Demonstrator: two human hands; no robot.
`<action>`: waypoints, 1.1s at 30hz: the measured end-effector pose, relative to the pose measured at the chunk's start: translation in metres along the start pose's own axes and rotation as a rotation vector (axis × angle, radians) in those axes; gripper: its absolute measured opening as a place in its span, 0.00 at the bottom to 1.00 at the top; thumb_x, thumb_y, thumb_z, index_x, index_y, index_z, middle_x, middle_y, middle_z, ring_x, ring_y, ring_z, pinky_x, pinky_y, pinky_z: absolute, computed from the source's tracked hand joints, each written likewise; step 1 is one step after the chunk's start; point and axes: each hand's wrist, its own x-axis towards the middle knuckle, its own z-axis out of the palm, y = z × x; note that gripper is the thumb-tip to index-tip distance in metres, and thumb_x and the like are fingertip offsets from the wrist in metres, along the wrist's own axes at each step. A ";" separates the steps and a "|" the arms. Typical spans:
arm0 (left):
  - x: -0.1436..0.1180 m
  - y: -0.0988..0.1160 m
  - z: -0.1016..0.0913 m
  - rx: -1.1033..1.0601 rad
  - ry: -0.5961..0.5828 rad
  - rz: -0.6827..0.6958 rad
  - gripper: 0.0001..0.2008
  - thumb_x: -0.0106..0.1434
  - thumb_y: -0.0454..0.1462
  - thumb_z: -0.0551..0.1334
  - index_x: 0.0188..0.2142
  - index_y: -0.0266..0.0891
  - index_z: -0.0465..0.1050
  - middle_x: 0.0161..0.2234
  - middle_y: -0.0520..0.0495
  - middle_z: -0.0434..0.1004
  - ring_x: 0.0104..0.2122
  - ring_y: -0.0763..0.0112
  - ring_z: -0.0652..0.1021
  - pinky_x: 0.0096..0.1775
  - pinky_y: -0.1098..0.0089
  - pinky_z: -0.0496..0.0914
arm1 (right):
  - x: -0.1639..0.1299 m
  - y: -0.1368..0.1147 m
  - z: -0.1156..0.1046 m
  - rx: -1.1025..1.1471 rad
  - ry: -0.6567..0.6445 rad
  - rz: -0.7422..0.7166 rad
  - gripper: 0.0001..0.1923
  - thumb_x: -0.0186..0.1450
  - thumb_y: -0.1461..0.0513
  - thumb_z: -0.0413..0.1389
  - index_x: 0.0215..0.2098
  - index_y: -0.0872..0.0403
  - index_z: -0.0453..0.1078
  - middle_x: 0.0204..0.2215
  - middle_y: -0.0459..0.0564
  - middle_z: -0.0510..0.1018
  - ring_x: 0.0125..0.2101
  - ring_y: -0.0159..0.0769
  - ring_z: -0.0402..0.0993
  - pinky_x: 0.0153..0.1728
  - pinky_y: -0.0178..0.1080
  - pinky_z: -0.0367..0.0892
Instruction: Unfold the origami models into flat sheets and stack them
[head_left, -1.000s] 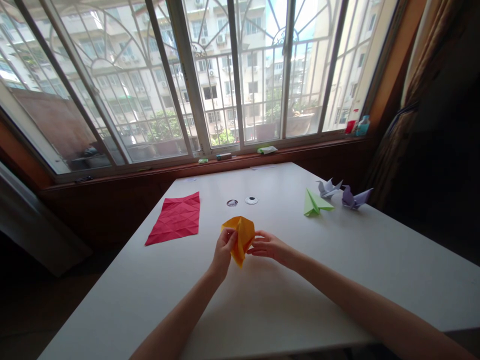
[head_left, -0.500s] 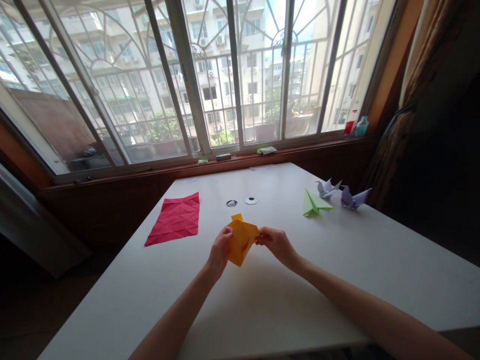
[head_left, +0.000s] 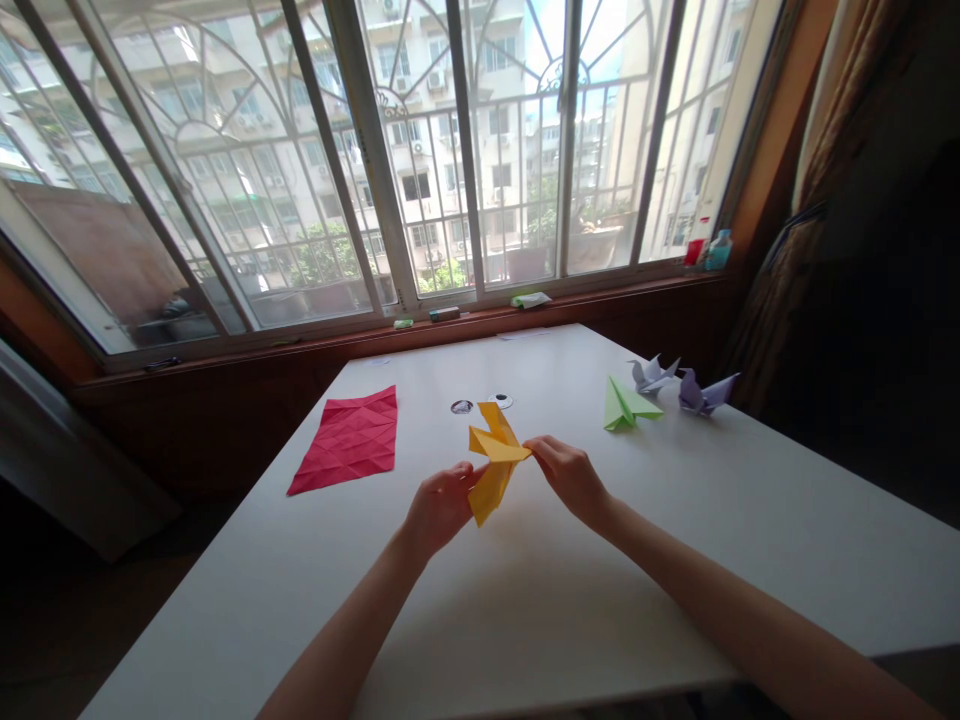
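A folded yellow paper figure (head_left: 495, 458), like an origami bird or plane with flaps spread apart, is held above the white table (head_left: 600, 620). My right hand (head_left: 571, 482) pinches its pointed right end between thumb and fingers. On the other side, my left hand (head_left: 444, 508) grips the lower left flap, partly hidden behind the paper. Just beyond the figure lie a small round dark disc (head_left: 462, 407) and a round white disc with a black spot (head_left: 504, 400), the latter partly covered by the paper.
A creased red paper sheet (head_left: 346, 440) lies at the left. On the right stand a green paper plane (head_left: 628, 405), a pale origami crane (head_left: 654, 375) and a purple origami crane (head_left: 706, 392). Small items and a blue bottle (head_left: 718, 250) rest on the windowsill behind the table.
The yellow paper has been turned in my hands, so its separate flaps now show instead of one broad face. My right hand has shifted slightly right.
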 end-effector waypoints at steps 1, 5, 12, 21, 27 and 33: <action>0.000 0.000 0.000 -0.012 -0.006 -0.007 0.06 0.55 0.39 0.58 0.29 0.38 0.70 0.35 0.43 0.76 0.36 0.61 0.76 0.40 0.61 0.69 | 0.000 0.000 -0.001 -0.016 -0.002 -0.019 0.09 0.65 0.68 0.47 0.36 0.55 0.69 0.31 0.52 0.78 0.30 0.37 0.75 0.29 0.36 0.69; 0.003 -0.004 0.002 -0.060 0.022 -0.001 0.08 0.55 0.41 0.60 0.31 0.38 0.72 0.39 0.45 0.76 0.41 0.64 0.75 0.44 0.65 0.67 | 0.000 0.001 -0.001 -0.059 -0.001 -0.078 0.10 0.64 0.70 0.47 0.38 0.55 0.68 0.34 0.53 0.78 0.33 0.37 0.76 0.32 0.36 0.70; 0.006 -0.012 0.001 -0.072 0.045 -0.040 0.15 0.57 0.40 0.62 0.42 0.33 0.73 0.41 0.41 0.75 0.40 0.64 0.74 0.42 0.67 0.66 | -0.001 0.000 0.003 -0.094 -0.006 -0.118 0.12 0.64 0.71 0.45 0.39 0.55 0.68 0.36 0.53 0.78 0.35 0.37 0.76 0.34 0.37 0.72; 0.006 -0.009 0.002 -0.064 0.163 0.048 0.14 0.54 0.37 0.64 0.40 0.32 0.73 0.37 0.43 0.77 0.35 0.67 0.76 0.37 0.71 0.67 | -0.001 0.001 0.007 -0.119 -0.029 -0.058 0.12 0.64 0.71 0.46 0.37 0.55 0.69 0.34 0.52 0.78 0.33 0.38 0.76 0.32 0.36 0.70; 0.015 -0.007 -0.011 -0.084 0.311 0.151 0.15 0.51 0.42 0.66 0.34 0.34 0.72 0.31 0.47 0.78 0.35 0.65 0.77 0.36 0.70 0.68 | -0.001 -0.001 0.009 -0.069 -0.023 0.009 0.08 0.64 0.67 0.49 0.37 0.53 0.70 0.31 0.48 0.78 0.26 0.34 0.75 0.25 0.33 0.68; 0.014 -0.005 -0.014 -0.043 0.380 0.197 0.16 0.46 0.41 0.70 0.32 0.34 0.72 0.29 0.48 0.77 0.28 0.71 0.75 0.30 0.73 0.67 | 0.000 -0.002 0.006 0.001 -0.008 0.001 0.11 0.66 0.65 0.46 0.41 0.53 0.70 0.33 0.50 0.77 0.30 0.33 0.75 0.29 0.32 0.68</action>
